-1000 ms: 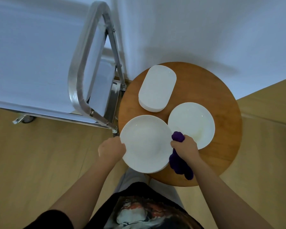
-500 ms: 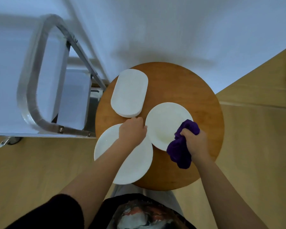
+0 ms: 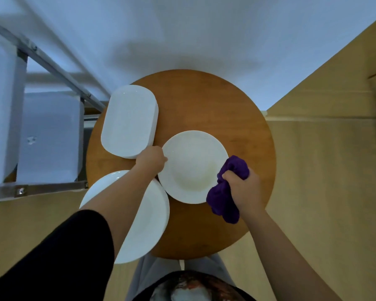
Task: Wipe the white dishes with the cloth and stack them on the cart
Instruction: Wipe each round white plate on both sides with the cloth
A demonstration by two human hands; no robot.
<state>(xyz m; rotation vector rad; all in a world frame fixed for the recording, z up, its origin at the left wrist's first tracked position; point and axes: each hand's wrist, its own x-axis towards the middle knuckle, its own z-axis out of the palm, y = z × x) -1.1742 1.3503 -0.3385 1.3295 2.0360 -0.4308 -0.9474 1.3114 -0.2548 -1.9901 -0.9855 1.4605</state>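
Observation:
Three white dishes lie on a round wooden table. An oblong platter sits at the back left. A small round plate is in the middle; my left hand grips its left rim. A large round plate overhangs the table's near-left edge, partly hidden under my left forearm. My right hand grips a bunched purple cloth at the small plate's right rim.
A metal cart with a tubular handle and white-covered shelves stands left of the table, touching its edge. A white wall runs behind. Wood floor lies to the right and near left.
My left hand left the large plate's rim and moved to the small plate's left edge. My right hand carried the cloth to the small plate's right rim. The view shifted right.

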